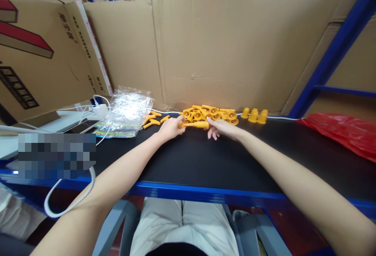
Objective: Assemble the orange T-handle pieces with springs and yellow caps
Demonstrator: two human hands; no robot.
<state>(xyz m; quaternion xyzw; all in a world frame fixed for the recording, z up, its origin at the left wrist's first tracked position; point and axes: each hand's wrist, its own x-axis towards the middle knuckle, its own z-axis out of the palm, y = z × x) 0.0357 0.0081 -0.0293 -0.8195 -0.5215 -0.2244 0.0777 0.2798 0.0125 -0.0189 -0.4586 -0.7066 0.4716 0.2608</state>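
Between my two hands lies a yellow plastic piece point(197, 124), a slim ribbed rod with a thicker right end, held level just above the black tabletop. The fingers of my left hand point(172, 129) are closed around its left end. My right hand point(223, 128) has its thumb and forefinger at the thicker right end, with the other fingers curled below. Right behind the hands is a pile of yellow cone-shaped parts point(214, 111) and sticks. Several short yellow pieces point(152, 123) lie left of my left hand. Three yellow stepped cups point(253, 115) stand upright to the right.
A clear plastic bag point(129, 109) lies at the back left, near a white charger point(100, 111) with cables. A white cable loop point(93, 175) hangs by my left forearm. Cardboard point(229, 48) walls the back. A red plastic bag point(337, 132) lies at the right.
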